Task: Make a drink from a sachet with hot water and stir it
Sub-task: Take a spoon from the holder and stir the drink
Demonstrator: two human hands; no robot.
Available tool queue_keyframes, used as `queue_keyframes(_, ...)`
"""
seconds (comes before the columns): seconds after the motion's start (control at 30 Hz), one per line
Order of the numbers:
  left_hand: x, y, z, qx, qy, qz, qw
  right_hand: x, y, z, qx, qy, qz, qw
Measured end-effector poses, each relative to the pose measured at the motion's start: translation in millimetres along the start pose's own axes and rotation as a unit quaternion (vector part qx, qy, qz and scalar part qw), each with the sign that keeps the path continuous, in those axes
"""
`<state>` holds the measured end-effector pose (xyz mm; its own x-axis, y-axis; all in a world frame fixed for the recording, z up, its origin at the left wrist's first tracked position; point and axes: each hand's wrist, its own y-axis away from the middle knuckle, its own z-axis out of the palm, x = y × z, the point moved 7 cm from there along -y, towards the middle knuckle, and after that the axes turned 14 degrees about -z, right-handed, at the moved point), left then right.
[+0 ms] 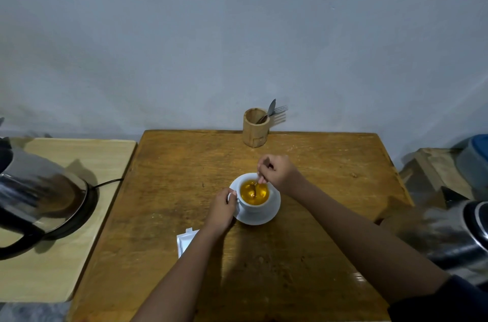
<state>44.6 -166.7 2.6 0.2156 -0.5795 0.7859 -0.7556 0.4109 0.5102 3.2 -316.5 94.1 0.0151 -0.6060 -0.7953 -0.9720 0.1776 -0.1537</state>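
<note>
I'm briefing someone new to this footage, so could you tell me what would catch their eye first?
The white ceramic cup of orange-yellow drink on its white saucer, mid-table, stands out. The right hand holds a metal spoon in the drink while the left hand grips the cup's handle. A shiny steel kettle sits on the pale side table at far left.

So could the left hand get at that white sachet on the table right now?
Probably yes, but not freely: the left hand is holding the cup handle, and the sachet lies partly under that forearm. It would need to let go and draw back.
</note>
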Motion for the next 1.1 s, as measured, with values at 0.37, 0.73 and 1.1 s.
queue_keyframes(0.37,3,1,-1,-0.002,-0.005,0.008,1.000,-37,13,10,-0.065,0.207,-0.239,0.946)
queue_keyframes(0.73,1,-1,1,-0.005,-0.006,0.013,1.000,-46,20,10,-0.089,0.140,-0.252,0.953)
queue_keyframes(1.1,3,0,-1,0.001,-0.023,0.019,1.000,-30,7,12,-0.053,0.149,-0.153,0.975)
